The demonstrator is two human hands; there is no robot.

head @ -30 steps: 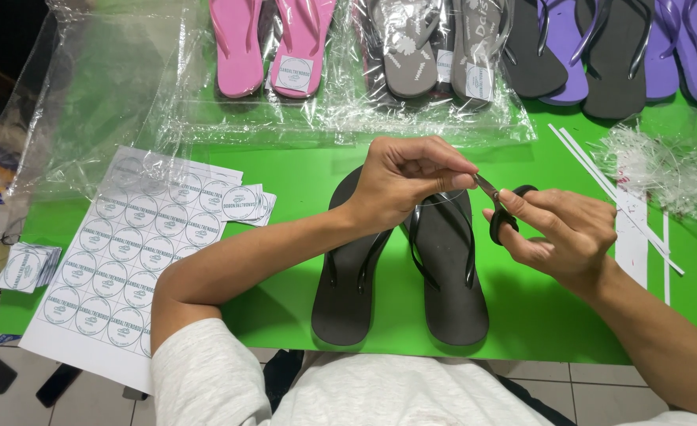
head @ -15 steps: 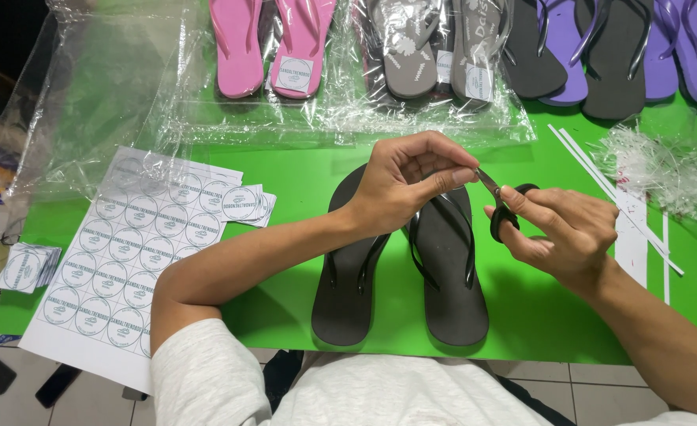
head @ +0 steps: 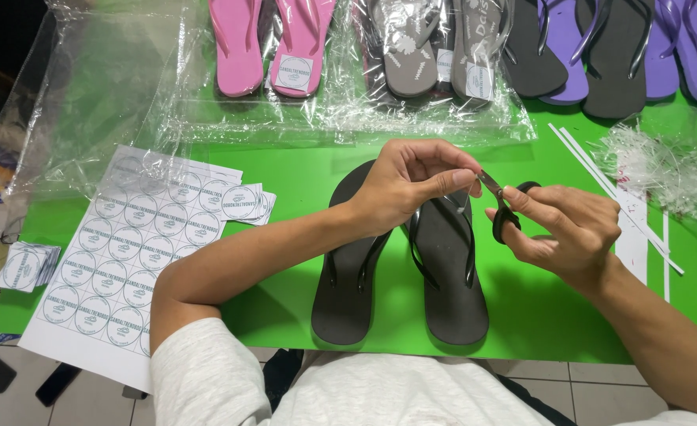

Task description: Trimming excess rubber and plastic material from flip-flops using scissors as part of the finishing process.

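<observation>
Nearest the camera, a pair of dark grey flip-flops (head: 400, 276) lies side by side on the green table top (head: 538, 315), heels toward the person, their matte foam soles flat and their glossy straps arching up. To the near left, a white sheet of round printed stickers (head: 120, 260) overhangs the table edge, with a few cut-out stickers (head: 246, 203) lying loose at its far right corner and a small stack of square ones (head: 27, 265) further left.

Above the toe end of the flip-flops, the left hand (head: 411, 185) is curled closed, thumb and forefinger pinched on something too small to make out, right at the tip of the blades. The right hand (head: 565, 229) holds small scissors (head: 500, 207) with black loop handles and short metal blades; its fingers are through the loops, the blades are nearly closed and point left toward the left hand's pinch, touching or just short of it.

Right of the hands lie thin white paper strips (head: 609, 189) and a crumpled heap of clear plastic (head: 664, 170). Along the far edge, pink flip-flops (head: 273, 39) and grey flip-flops (head: 435, 47) sit in glossy clear bags, with unbagged black and purple flip-flops (head: 624, 47) at the far right.
</observation>
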